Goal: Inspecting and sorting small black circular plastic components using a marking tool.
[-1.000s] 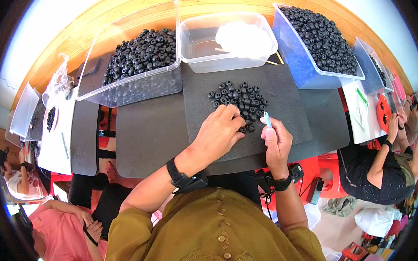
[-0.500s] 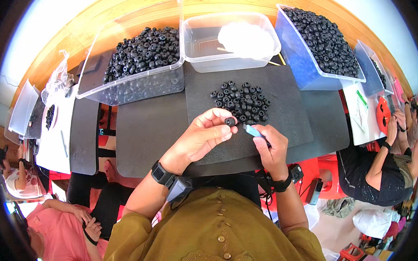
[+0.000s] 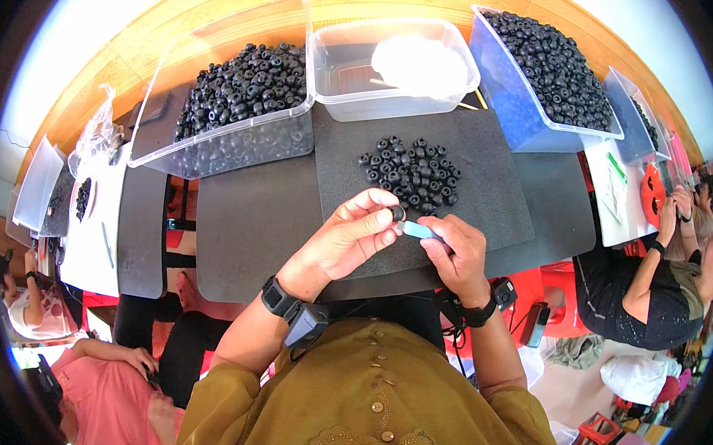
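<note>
Between the thumb and fingers of my left hand (image 3: 355, 234) is a round black bead (image 3: 397, 213) with a hole in it. My right hand (image 3: 459, 254) grips a slim light-blue hand tool (image 3: 420, 230) with a short greyish tip; its exact kind is too small to make out. The tip meets the bead's near right side, or comes very close to it. Just beyond both hands, a loose pile of black beads (image 3: 410, 171) lies on the dark mat (image 3: 481, 169).
Behind the pile stand a clear bin of black beads (image 3: 241, 140), a clear tub (image 3: 351, 107) with something white inside, and another full bin (image 3: 518, 108). Thin sticks (image 3: 480, 99) lie beside the tub. Other people sit at left (image 3: 113, 392) and right (image 3: 646, 289).
My right hand has brought the blue tool left, up to the bead, and turned it flatter. The bead has turned in my left fingers. At left, the person in pink has shifted their hands.
</note>
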A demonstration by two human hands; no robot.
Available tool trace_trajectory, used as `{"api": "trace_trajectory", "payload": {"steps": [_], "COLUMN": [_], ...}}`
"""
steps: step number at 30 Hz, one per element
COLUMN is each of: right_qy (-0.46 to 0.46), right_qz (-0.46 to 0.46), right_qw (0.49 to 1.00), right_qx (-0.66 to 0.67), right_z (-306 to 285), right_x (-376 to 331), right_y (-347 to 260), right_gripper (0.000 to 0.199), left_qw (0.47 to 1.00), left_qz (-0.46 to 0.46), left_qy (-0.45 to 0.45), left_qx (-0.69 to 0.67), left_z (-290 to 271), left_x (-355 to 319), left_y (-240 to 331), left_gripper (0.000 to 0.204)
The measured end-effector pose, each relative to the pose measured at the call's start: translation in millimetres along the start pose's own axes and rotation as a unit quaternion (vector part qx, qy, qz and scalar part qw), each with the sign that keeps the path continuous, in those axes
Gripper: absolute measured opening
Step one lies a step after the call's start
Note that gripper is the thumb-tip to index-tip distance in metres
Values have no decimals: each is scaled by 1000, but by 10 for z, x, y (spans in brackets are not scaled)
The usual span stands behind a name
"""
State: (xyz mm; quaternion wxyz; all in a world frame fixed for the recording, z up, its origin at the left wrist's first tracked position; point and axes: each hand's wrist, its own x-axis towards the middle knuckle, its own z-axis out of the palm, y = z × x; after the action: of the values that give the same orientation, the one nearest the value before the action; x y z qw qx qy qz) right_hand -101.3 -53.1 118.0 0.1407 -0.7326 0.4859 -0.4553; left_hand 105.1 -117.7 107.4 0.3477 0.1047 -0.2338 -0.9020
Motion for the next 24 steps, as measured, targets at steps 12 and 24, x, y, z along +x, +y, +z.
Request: {"api": "trace_trajectory", "payload": {"steps": [12, 24], "right_qy": [6, 13], "right_qz": [-3, 6], "right_qw": [1000, 1000], "right_qx": [-3, 3], "right_z": [0, 4], "right_x": [3, -10], "right_y": [-10, -6], "right_gripper": [22, 21], "left_qw": [1000, 1000], "left_qz": [-18, -5], "left_qy": [-2, -6], "left_qx": [-1, 26], "left_z": [-32, -43], "left_x": [-3, 10], "left_y": [-52, -46], "left_gripper": [19, 14]}}
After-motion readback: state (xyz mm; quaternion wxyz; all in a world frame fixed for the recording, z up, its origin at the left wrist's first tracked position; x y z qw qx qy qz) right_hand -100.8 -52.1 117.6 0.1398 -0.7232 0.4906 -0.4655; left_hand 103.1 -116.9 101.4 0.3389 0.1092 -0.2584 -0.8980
